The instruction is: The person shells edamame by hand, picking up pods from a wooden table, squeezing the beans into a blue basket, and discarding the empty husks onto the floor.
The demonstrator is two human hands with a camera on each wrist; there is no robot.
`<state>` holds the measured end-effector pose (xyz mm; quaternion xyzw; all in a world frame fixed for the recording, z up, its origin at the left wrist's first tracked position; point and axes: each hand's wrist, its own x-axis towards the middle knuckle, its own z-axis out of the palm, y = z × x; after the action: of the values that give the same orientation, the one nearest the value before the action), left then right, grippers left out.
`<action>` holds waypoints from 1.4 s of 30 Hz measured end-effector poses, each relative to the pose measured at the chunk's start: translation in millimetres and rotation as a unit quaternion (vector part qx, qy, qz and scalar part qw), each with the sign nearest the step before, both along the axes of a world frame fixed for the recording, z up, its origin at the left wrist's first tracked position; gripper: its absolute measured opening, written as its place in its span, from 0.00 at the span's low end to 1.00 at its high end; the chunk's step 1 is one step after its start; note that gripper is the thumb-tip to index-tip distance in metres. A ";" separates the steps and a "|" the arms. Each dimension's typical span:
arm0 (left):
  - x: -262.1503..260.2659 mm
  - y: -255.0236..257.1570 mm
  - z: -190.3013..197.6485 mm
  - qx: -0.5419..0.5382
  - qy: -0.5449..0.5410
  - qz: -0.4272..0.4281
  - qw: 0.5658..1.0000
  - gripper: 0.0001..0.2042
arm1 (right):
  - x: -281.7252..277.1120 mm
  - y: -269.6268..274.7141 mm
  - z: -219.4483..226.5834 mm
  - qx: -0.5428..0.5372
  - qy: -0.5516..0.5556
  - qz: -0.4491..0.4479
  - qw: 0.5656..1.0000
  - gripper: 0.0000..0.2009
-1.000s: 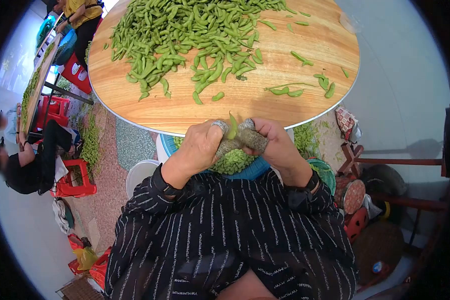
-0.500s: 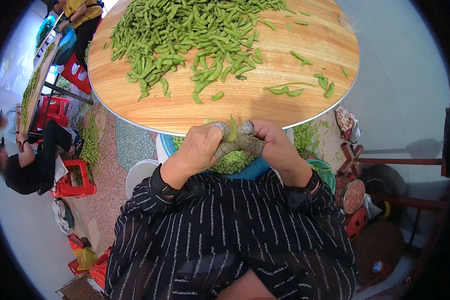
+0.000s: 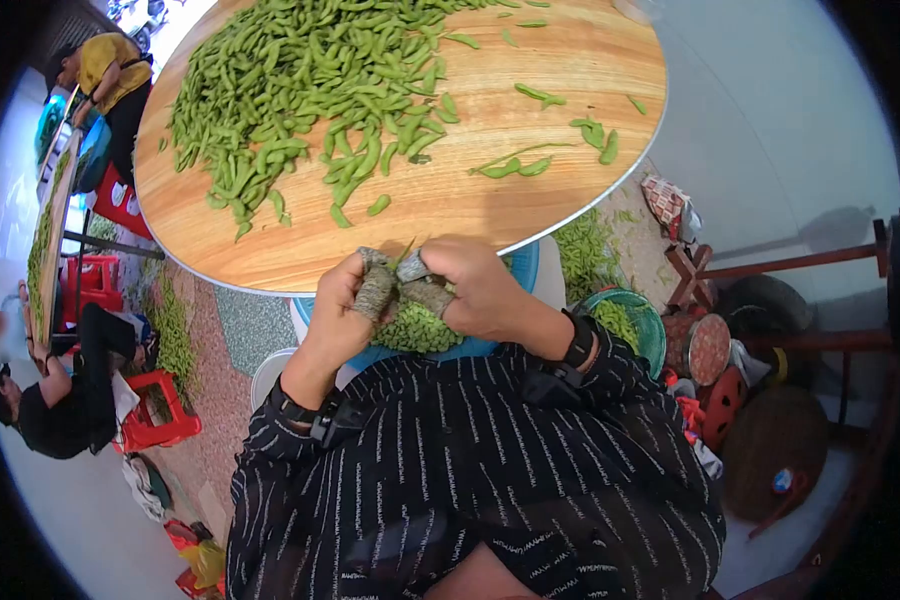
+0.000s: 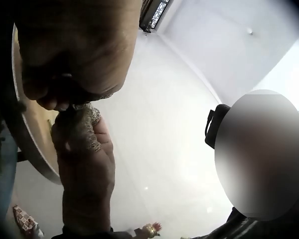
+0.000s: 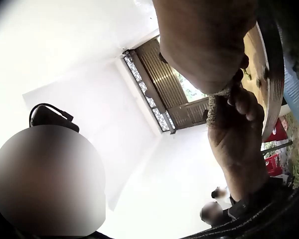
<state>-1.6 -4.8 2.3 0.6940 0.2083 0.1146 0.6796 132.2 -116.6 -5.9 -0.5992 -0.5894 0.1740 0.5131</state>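
Both hands meet just off the table's near edge, above a blue basin [image 3: 523, 268] of shelled green soybeans [image 3: 417, 327]. My left hand [image 3: 338, 310] and right hand [image 3: 485, 290] have grey woven wraps on thumb and forefinger. Between the wrapped fingertips, both hands pinch a green soybean pod [image 3: 405, 252]; only a thin part of it shows above them. In the left wrist view the right hand [image 4: 87, 169] comes up from below to touch the left fingers. The right wrist view has the left hand [image 5: 237, 142] against the right fingertips, with the pod hidden.
A big heap of soybean pods [image 3: 300, 100] covers the far left of the round wooden table [image 3: 450, 230]. Loose pods [image 3: 515, 167] lie at its right. A green basket [image 3: 650, 335] stands on the floor at right. People sit by another table [image 3: 55, 210] at left.
The head view has turned, so the table and hands appear farther left. The pod stood upright and plainly visible between the fingers; now less of it shows. The wrapped fingers have shifted around it.
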 end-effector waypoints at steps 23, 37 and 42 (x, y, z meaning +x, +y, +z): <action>-8.9 9.8 7.4 0.290 0.017 -0.103 0.951 0.11 | 106.8 -177.3 -3.3 -0.514 -0.300 -0.095 0.798 0.08; 52.9 45.8 -10.6 0.577 0.115 -0.003 0.809 0.07 | 121.6 -46.6 3.9 -0.081 -0.292 -0.051 0.952 0.07; 51.4 43.8 -11.1 0.562 0.022 0.036 0.826 0.06 | 130.1 -175.8 30.8 -0.395 -0.259 -0.085 0.878 0.05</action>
<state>49.8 39.0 -8.8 0.9503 0.1475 0.2205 0.1629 262.3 -292.5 25.0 -0.8234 -0.5304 0.1866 0.0760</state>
